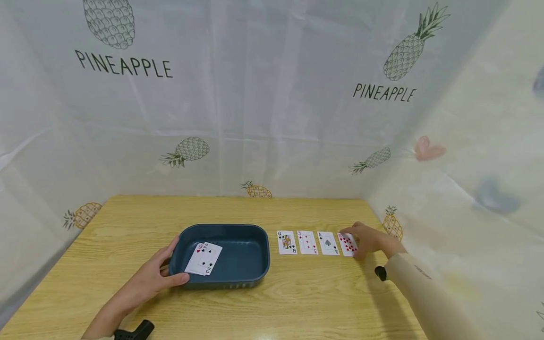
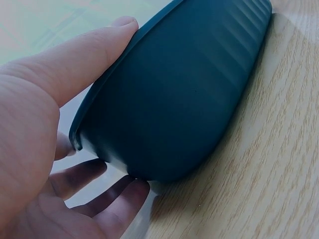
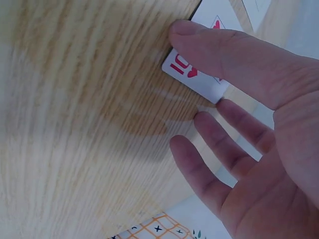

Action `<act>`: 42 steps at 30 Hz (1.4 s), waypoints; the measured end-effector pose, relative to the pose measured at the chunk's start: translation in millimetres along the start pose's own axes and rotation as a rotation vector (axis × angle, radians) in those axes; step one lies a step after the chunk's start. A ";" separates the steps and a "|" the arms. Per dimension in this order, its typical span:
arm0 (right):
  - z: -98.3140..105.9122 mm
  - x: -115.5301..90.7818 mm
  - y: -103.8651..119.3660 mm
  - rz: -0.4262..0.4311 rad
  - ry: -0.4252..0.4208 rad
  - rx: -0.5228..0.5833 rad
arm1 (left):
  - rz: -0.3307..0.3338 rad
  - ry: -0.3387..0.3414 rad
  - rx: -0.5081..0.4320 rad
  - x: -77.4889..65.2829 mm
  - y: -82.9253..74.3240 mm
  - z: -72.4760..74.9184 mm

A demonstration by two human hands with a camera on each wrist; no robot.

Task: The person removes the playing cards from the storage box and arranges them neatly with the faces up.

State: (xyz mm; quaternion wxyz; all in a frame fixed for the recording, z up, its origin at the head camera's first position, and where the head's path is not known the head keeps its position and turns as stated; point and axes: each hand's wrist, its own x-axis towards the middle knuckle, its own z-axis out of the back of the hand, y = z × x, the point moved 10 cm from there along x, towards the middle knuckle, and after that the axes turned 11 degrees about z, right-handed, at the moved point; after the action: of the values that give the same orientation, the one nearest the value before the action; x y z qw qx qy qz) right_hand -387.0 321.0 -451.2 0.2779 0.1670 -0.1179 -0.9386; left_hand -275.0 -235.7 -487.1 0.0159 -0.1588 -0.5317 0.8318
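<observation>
The left hand [image 1: 155,273] grasps the left end of the blue tray [image 1: 229,284], thumb over the near rim and fingers bent around the outer wall. The right hand [image 1: 368,239], forearm slanting in from the near right, bends over the ten of hearts [image 1: 347,244] on the table [image 1: 297,293], thumb touching it; whether its fingers pinch it, I cannot tell.
</observation>
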 end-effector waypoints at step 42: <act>31.5 2.9 40.4 0.122 -0.168 -0.001 | 0.023 -0.004 0.015 1.8 3.3 0.4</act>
State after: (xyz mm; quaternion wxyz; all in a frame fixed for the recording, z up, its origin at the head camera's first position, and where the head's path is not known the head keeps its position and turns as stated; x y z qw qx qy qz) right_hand -381.7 290.3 -410.3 0.3237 0.0800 -0.1502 -0.9307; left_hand -276.4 -237.2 -490.4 0.0064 -0.1633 -0.5235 0.8362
